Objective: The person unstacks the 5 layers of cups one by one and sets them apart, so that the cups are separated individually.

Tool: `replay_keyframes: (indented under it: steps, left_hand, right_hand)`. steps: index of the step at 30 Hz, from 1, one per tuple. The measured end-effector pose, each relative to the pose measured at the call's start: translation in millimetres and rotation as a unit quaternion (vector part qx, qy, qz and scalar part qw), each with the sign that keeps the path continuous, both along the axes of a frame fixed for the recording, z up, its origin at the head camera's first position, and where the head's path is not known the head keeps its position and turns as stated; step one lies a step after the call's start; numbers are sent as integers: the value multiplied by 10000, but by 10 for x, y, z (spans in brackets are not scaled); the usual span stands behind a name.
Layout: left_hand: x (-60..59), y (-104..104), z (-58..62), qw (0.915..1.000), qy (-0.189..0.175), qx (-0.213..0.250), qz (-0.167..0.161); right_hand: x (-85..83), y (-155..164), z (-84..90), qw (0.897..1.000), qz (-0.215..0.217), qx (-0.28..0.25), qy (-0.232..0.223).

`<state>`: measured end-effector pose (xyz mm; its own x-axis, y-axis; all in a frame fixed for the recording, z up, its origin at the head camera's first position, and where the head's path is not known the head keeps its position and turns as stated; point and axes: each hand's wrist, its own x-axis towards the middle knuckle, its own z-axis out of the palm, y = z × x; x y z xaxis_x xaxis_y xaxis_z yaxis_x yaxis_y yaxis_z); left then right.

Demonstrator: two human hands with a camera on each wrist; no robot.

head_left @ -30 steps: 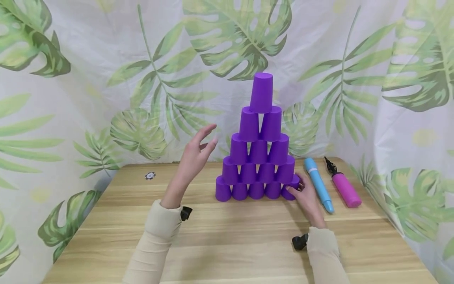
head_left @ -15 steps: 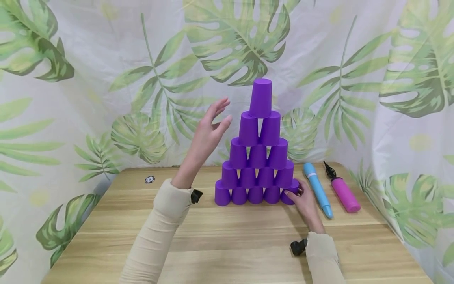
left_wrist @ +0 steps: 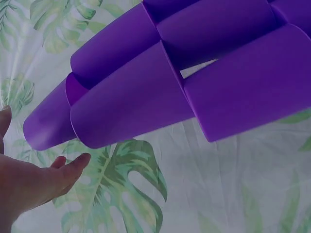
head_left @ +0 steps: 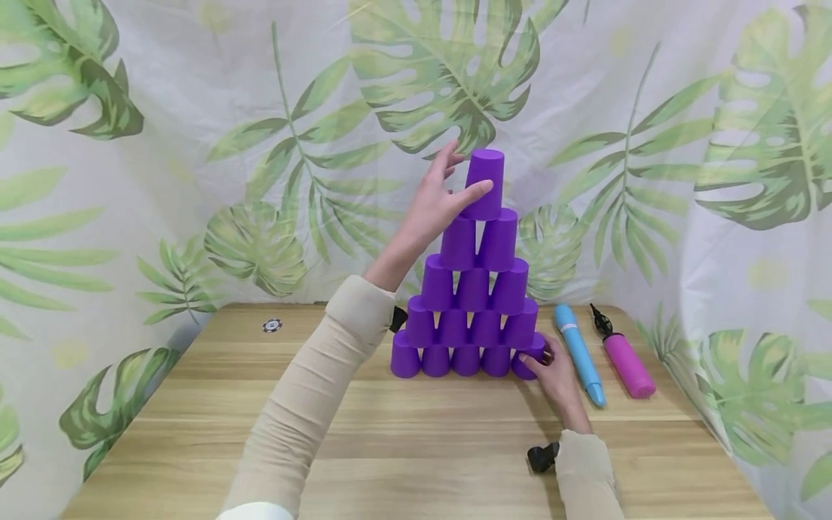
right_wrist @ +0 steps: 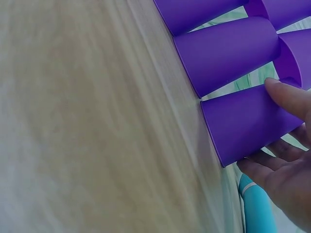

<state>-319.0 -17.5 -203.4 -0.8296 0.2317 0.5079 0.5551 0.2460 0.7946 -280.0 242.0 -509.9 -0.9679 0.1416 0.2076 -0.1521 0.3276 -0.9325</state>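
Observation:
Purple cups, upside down, stand in a tall pyramid that narrows to a single top cup (head_left: 490, 167). My left hand (head_left: 434, 206) is raised at the left of that top cup, its thumb in front of it in the head view. In the left wrist view the same hand (left_wrist: 34, 182) has its thumb and fingers spread, with a gap to the top cup (left_wrist: 46, 121). Low on the right, my right hand (head_left: 560, 377) holds the bottom row's end cup (head_left: 533, 345). The right wrist view shows its thumb on one side of this cup (right_wrist: 248, 124) and fingers on the other.
A blue pen-shaped tube (head_left: 581, 355) and a pink hand pump (head_left: 627, 367) with a black nozzle lie right of the right hand. A poker chip (head_left: 272, 326) lies at the wooden table's (head_left: 416, 455) back left. A leaf-print cloth (head_left: 338, 144) hangs behind.
My left hand has risen and moved right, from beside the pyramid up to the top cup. The right hand keeps its hold on the bottom end cup. The cups keep their arrangement.

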Motion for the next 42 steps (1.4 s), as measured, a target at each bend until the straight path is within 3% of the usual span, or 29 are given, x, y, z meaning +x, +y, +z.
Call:
replay_keyframes:
  steps: [8, 18, 29, 34, 40, 42]
  left_hand:
    - [-49, 168, 60, 9991, -214, -156, 333]
    - [-121, 212, 53, 9990, -109, 35, 424]
    - [-196, 206, 62, 9993, -50, -186, 323]
    - [-185, 158, 72, 9994, 142, 31, 307]
    - [-135, 18, 109, 9955, 656, 458, 513]
    - [-112, -51, 133, 9930, 821, 609, 600]
  right_hand:
    - [11, 1, 5, 10000, 9, 71, 34]
    - [2, 33, 20, 9999, 17, 90, 63]
    - [-20, 34, 3, 9996, -16, 276, 37]
    - [-13, 24, 2, 9998, 6, 179, 42]
    - [-8, 39, 30, 9997, 50, 227, -61]
    - [49, 9, 138, 9997, 70, 207, -74]
